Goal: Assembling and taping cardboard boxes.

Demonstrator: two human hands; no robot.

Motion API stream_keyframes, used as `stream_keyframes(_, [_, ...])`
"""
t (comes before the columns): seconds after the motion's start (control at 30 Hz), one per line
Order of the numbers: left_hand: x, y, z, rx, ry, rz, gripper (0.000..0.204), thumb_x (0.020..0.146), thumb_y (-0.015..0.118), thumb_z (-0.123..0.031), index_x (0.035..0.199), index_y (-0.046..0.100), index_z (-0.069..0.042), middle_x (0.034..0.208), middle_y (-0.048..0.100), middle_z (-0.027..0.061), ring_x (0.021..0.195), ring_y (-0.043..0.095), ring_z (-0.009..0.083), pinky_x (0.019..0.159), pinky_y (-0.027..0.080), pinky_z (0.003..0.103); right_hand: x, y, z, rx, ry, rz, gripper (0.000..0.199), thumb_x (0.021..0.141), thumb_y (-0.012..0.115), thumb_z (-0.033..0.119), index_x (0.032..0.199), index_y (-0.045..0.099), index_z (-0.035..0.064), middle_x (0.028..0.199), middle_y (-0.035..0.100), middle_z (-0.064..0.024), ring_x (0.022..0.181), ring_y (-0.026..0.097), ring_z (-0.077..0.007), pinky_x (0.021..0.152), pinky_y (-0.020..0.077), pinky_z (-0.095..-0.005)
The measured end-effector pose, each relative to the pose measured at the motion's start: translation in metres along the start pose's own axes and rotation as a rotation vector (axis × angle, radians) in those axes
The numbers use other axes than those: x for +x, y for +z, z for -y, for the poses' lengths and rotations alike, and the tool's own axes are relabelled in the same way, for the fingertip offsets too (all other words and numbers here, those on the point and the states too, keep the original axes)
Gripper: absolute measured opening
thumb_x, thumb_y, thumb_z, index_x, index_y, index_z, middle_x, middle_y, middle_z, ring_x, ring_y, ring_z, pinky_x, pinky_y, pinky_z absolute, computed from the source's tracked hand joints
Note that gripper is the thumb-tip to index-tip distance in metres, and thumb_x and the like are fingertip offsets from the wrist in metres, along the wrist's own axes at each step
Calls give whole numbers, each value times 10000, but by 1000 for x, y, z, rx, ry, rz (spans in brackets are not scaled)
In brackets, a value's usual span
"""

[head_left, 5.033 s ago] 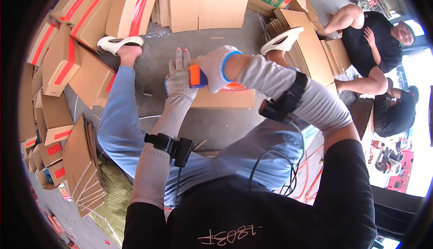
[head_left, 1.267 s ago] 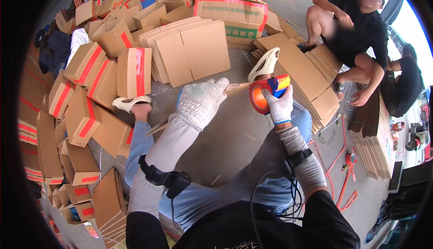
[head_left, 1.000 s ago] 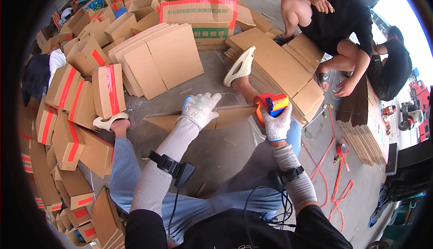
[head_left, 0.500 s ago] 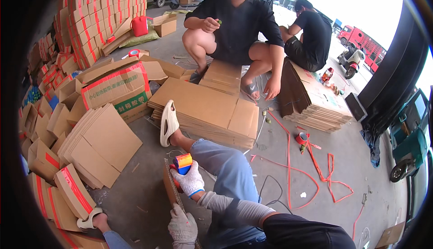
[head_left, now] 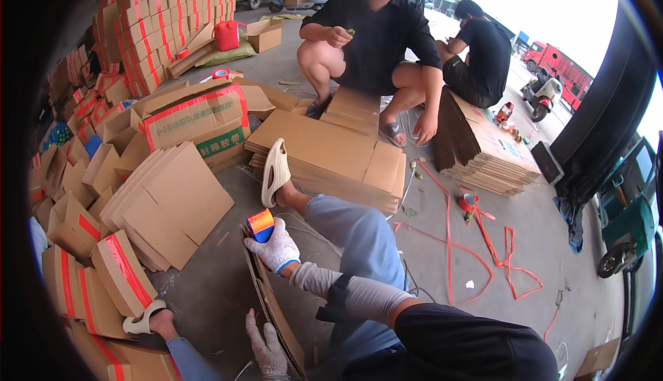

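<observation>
My right hand, in a pale knit glove, is closed around a blue and orange tape dispenser. It holds the dispenser at the far end of a cardboard box, seen nearly edge-on between my legs. Left of the box's near part, my left hand is also gloved. Its fingers are spread and hold nothing; whether the palm touches the cardboard is hard to tell.
Flat cardboard stacks lie at the left and ahead. Taped boxes pile up at far left. One person squats ahead; another sits on a cardboard stack. Red strapping and a red tape roll lie at right.
My right hand has moved the tape dispenser up and left to the box's far end. The left hand has come off the cardboard's edge and spread its fingers. The whole view has shifted slightly.
</observation>
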State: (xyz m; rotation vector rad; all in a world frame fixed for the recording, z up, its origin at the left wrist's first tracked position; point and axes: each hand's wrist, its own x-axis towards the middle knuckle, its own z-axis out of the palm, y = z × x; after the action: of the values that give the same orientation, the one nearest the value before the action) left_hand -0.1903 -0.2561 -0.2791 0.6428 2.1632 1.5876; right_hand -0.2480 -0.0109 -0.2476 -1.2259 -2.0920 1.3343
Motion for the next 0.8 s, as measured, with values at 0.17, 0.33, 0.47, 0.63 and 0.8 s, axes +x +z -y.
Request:
stream_keyframes(0.17, [-27, 7, -13, 304, -155, 113, 499, 886, 605, -73, 1345, 427, 10, 1181, 623, 175, 1067, 633, 272, 998, 472, 408, 16, -21, 26, -264, 3, -34, 781, 748, 805, 421, 1326, 413, 69, 1218, 623, -274, 1099, 654, -440, 935, 531, -500])
stream_keyframes(0.33, [-18, 4, -21, -14, -196, 112, 465, 810, 590, 1, 1242, 419, 17, 1049, 599, 160, 956, 634, 257, 959, 467, 397, 11, 3, 42, -314, 87, -13, 768, 718, 826, 345, 1304, 413, 70, 1214, 626, -274, 1106, 657, -435, 936, 548, -484])
stream_keyframes(0.47, [-18, -39, 51, 170, -55, -308, 384, 756, 605, 77, 1056, 407, -60, 782, 486, 48, 653, 477, 135, 666, 438, 320, -4, -56, 16, -311, -63, -5, 719, 712, 810, 313, 1271, 440, 54, 1170, 645, -252, 1084, 663, -417, 899, 553, -490])
stream_keyframes(0.63, [31, -120, 46, 163, 104, -594, 254, 764, 495, 131, 912, 381, -42, 813, 374, 21, 708, 377, 140, 692, 394, 308, -74, -92, 12, -385, -292, 169, 771, 738, 791, 304, 1373, 418, 76, 1224, 627, -249, 1113, 648, -428, 938, 533, -486])
stream_keyframes(0.8, [55, -115, 19, 698, -146, -402, 235, 801, 599, 53, 923, 443, -72, 764, 544, 140, 749, 602, 367, 693, 481, 434, -70, -39, -15, -255, -102, 51, 768, 751, 801, 357, 1352, 422, 65, 1214, 628, -259, 1085, 652, -440, 901, 535, -497])
